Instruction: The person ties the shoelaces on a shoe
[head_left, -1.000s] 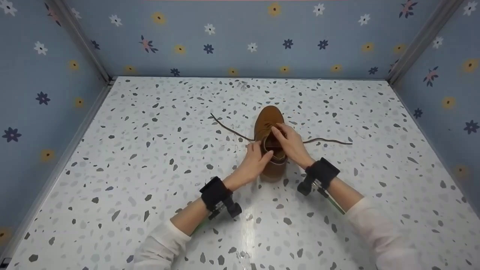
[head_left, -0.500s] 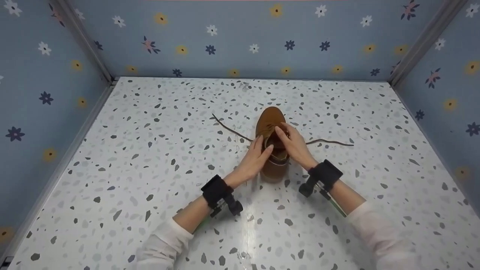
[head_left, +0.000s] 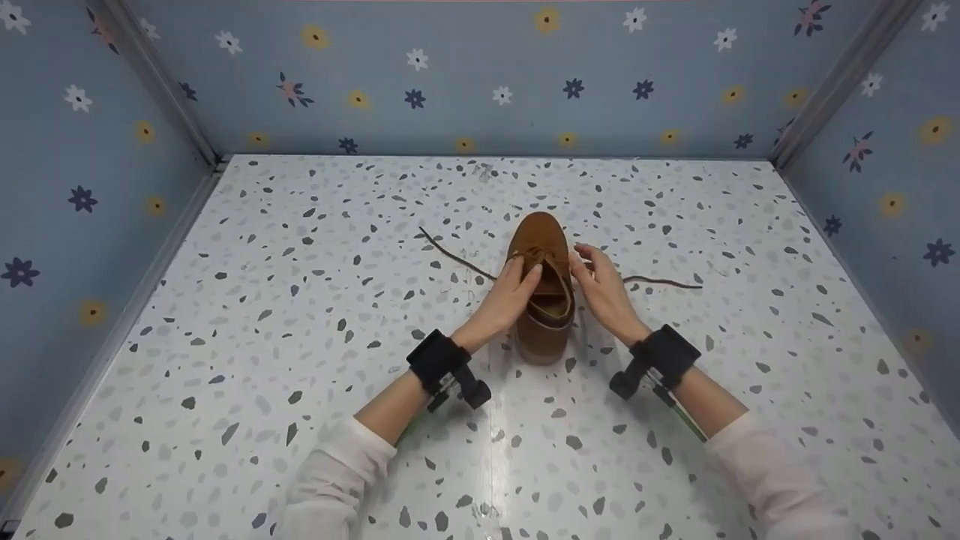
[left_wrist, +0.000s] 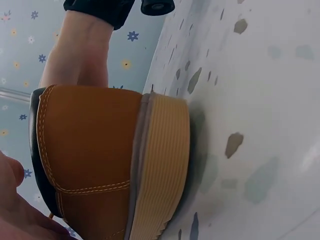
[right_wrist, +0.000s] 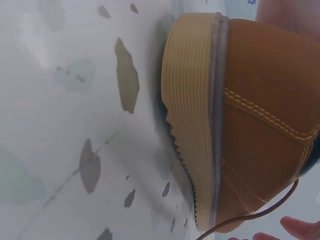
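A brown lace-up shoe (head_left: 540, 231) stands upright, toe pointing away from me, its heel and ribbed pale sole also close up in both wrist views. My left hand (head_left: 499, 304) grips the left edge of its opening, thumb on the inner side and fingers outside. Just off the right side is my right hand (head_left: 606, 296), its fingers loosely bent and holding nothing that I can see. In the right wrist view its fingertips (right_wrist: 300, 227) appear near the brown shoelace (right_wrist: 250, 216). One lace end (head_left: 455, 257) stretches out left, the other right.
The shoe stands on a white speckled tabletop (head_left: 360, 420). Blue flowered panels (head_left: 480, 67) enclose the back and both sides. Each wrist wears a black strap (head_left: 666, 356) with a small camera.
My right hand has left the shoe's opening and moved right, outside the shoe. The left hand has slid forward along the left edge toward the eyelets. The shoe stays put.
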